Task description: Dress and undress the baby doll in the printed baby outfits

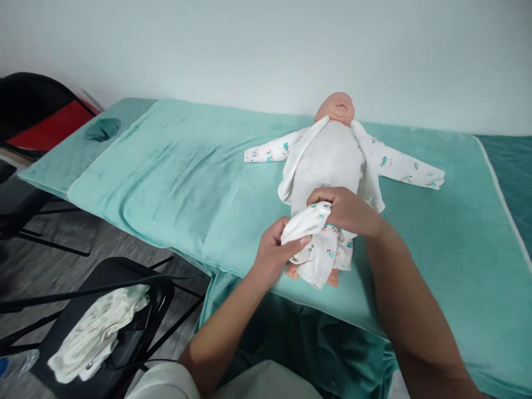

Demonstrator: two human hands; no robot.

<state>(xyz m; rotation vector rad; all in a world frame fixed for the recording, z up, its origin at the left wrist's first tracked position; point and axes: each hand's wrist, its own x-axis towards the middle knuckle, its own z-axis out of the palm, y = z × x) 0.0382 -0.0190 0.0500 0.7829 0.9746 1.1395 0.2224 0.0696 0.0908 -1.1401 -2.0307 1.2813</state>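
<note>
A baby doll (336, 107) lies on its back, its white-clad belly facing up. Its jacket (403, 166), white with a small coloured print, is open at the front, sleeves spread to both sides. Over the doll's lower legs are printed baby trousers (319, 263), bunched at the upper part; the doll's feet (333, 278) peek out below. My left hand (272, 252) pinches the left side of the bunched cloth between thumb and fingers. On the upper right edge of the same cloth, my right hand (343, 210) is closed, its fingertips partly hidden.
A green-covered massage table (178, 166) with a face hole (102, 129) stands against a white wall. At lower left, a black folding chair (133, 338) carries pale folded clothes (97, 332). A plastic bottle (20, 363) and a red-and-black chair (50, 130) are farther left.
</note>
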